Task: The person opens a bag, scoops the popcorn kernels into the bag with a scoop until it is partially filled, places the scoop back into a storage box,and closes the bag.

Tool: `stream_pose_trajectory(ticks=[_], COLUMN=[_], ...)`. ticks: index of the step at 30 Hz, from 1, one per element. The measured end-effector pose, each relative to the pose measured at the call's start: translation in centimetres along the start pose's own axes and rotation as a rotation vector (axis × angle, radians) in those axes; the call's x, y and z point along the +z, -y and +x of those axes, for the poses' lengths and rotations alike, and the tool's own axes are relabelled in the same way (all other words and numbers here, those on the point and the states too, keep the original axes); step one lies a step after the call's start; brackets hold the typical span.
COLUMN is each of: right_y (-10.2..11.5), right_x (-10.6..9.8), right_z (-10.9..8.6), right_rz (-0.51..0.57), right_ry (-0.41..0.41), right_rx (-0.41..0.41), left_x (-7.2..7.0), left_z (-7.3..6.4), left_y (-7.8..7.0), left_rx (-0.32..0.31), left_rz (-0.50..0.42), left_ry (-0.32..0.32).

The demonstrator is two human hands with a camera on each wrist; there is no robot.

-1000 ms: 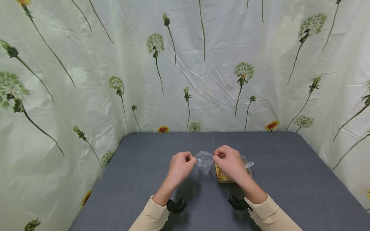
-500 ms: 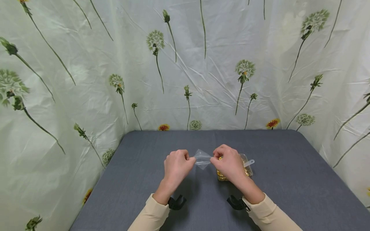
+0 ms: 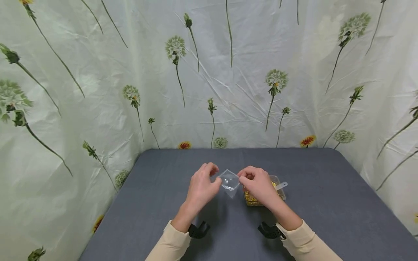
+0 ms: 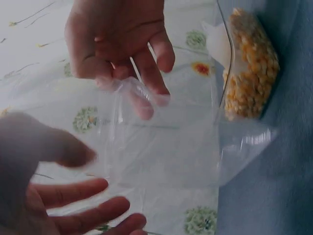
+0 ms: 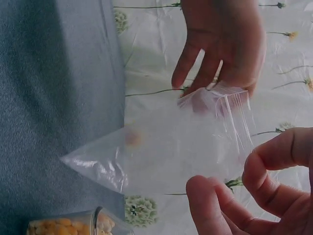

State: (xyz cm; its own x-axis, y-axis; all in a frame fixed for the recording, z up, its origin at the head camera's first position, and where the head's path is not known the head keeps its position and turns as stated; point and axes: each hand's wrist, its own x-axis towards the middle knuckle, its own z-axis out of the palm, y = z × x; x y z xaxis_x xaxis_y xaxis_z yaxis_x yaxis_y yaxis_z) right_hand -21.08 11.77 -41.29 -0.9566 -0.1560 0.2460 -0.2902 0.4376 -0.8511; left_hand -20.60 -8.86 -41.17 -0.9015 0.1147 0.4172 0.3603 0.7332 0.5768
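Observation:
A clear zip bag (image 3: 229,181) hangs between the two hands, its pointed lower corner downward. My right hand (image 3: 258,182) pinches its upper edge between thumb and fingertips, as the left wrist view also shows. My left hand (image 3: 203,183) is at the bag's other side, thumb and fingers (image 4: 93,215) spread apart with nothing pinched between them. The zip strip (image 5: 234,110) runs along the bag's upper edge. Behind and below the right hand stands a clear container of corn kernels (image 4: 252,68), partly hidden by that hand in the head view.
A white spoon handle (image 3: 281,185) sticks out over the container's right side. The grey cloth-covered table (image 3: 163,217) reaches back to a hanging curtain (image 3: 241,90) printed with dandelions. Black wrist devices (image 3: 199,230) sit below both hands.
Half a second ago both hands pinched the bag and held it stretched. Now the left fingers have spread and let go, and the bag hangs from the right hand.

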Motion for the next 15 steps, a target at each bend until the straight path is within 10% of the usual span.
stream_pose_trajectory(ticks=[7, 15], right_y=[0.5, 0.4], right_x=[-0.1, 0.0], right_z=[0.2, 0.3], right_rz=[0.142, 0.271], right_ry=[0.074, 0.140], right_rx=[0.089, 0.150], left_x=[0.2, 1.7], left_z=[0.3, 0.8], left_y=[1.1, 3.4], left_rx=[0.046, 0.065], left_rz=[-0.285, -0.372], left_ry=[0.289, 0.401])
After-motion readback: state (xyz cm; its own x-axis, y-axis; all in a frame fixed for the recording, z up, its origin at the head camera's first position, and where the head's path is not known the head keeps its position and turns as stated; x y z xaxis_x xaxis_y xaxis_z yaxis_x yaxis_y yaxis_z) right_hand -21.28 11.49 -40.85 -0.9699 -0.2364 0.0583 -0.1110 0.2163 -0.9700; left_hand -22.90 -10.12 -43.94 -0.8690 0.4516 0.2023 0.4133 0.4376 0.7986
